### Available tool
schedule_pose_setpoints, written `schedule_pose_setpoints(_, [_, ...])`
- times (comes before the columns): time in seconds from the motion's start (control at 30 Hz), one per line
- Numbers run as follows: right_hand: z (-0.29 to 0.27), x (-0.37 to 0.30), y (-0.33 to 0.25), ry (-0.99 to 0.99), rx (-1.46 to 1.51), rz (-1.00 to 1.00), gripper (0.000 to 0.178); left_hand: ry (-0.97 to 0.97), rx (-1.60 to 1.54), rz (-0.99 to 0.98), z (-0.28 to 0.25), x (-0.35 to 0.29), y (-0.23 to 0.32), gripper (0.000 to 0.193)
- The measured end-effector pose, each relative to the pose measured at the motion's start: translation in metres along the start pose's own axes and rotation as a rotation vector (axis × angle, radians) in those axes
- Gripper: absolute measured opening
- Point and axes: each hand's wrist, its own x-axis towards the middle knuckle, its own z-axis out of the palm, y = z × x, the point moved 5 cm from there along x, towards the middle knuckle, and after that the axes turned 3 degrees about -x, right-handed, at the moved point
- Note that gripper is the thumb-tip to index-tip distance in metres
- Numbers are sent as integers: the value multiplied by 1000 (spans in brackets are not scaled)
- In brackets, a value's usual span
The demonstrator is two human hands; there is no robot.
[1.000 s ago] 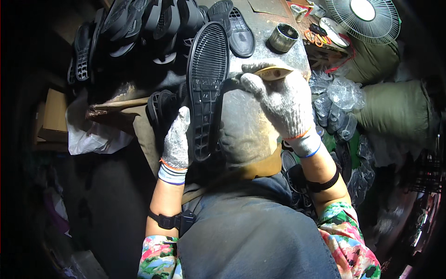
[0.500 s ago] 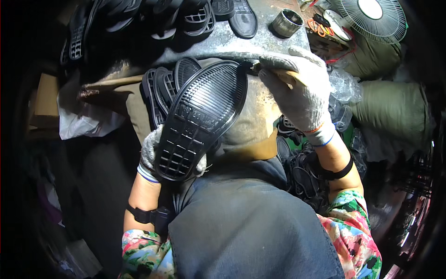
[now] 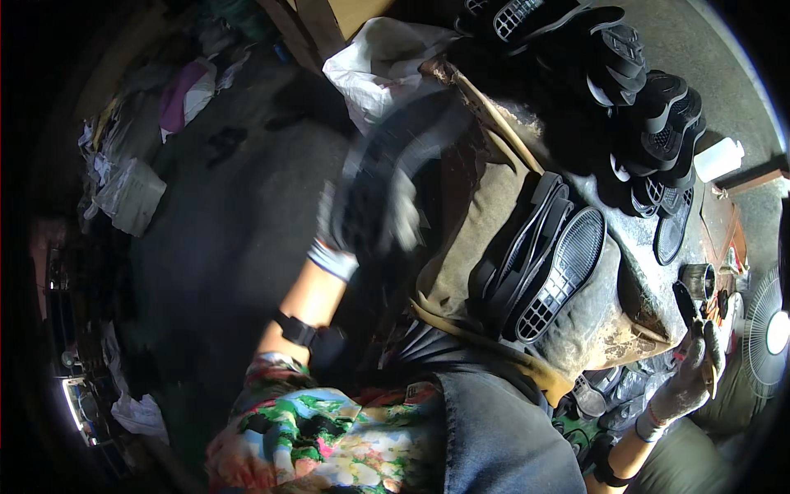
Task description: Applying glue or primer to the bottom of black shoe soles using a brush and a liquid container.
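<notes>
My left hand (image 3: 331,229), in a pale knit glove, grips a black shoe sole (image 3: 387,156) out to the left over the dark floor. Both are smeared by motion. At the far right, my gloved right hand (image 3: 687,385) is closed around a light wooden-handled tool (image 3: 709,372). Its dark flat end (image 3: 684,303) points up beside the metal cup; the exact kind is not clear. Between my hands, a ribbed black sole (image 3: 568,267) with a grid heel lies on the tan cloth (image 3: 473,239) over my lap, with more soles stacked beside it.
Piled black soles (image 3: 658,123) cover part of the worktable (image 3: 599,198). A metal cup (image 3: 698,281) stands near its edge, with a fan (image 3: 767,333) beyond. A white bag (image 3: 370,62) sits past the wooden stick (image 3: 498,111). Shoes (image 3: 588,395) lie below on the right.
My view has turned left. The left hand has carried the sole away from my lap, out to the left. My right hand, still gripping the wooden-handled tool, is now apart from the sole.
</notes>
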Motion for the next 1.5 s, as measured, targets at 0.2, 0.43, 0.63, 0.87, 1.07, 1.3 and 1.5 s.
schedule_pose_setpoints(0.2, [4,-9,-1,31,134,-38,25,211,-390,532,0,101,130,98])
schedule_pose_setpoints(0.43, [27,3,-36,-92,-274,-195,22,-89,-120,-78,20,125,-50,63])
schedule_pose_setpoints(0.63, [-19,13,21,81,110,191,25,-653,1691,154,174,111,-230,26])
schedule_pose_setpoints(0.87, [-67,89,130,353,-151,11,19,-992,2398,140,187,67,-273,36])
schedule_pose_setpoints(1.07, [-83,144,223,103,-668,91,21,-756,2529,199,153,55,-288,46])
schedule_pose_setpoints(1.3, [-33,156,267,-108,-903,84,27,-515,2291,300,142,55,-275,32])
schedule_pose_setpoints(1.5, [-80,147,317,266,-178,338,31,-205,1738,-238,186,77,-268,27])
